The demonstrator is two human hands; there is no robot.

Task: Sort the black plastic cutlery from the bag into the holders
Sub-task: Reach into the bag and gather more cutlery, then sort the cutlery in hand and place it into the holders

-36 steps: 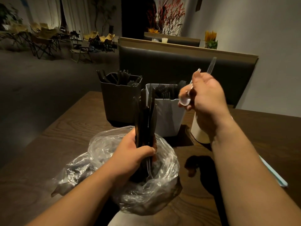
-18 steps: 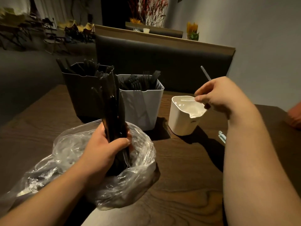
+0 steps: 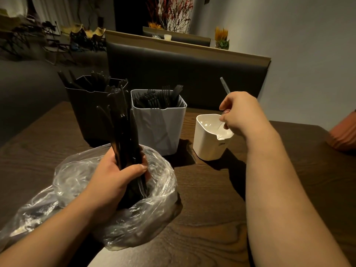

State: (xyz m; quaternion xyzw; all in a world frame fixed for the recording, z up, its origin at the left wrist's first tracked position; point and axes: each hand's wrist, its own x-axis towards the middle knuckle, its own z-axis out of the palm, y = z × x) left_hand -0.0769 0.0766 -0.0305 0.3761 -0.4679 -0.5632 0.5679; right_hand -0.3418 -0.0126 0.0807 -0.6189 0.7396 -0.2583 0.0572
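Left hand is wrapped tight round a bundle of black cutlery, which stands upright out of the mouth of the plastic bag at the near left of the worktop. On the right hand, the fingers pinch a clear spoon, or so I read it, with its low end dipping into the small white cup on the right.

What worries me is that the bundle is tall and splays at the top. If I slacken that grip, pieces will fan out and drop back into the bag or skid across the worktop. The bag is thin and slumped, so lifting the bundle could drag it along. The cup looks light, and a knock from my right hand on its rim might tip it.

Far left is the black holder, with handles leaning out over its rim. Just beside it on the right is the pale holder, crammed with forks. Both are crowded, so new pieces may snag going in. The bundle hides part of the black holder from me. A dark bench seat runs behind, and something orange sits at the far right, well apart.
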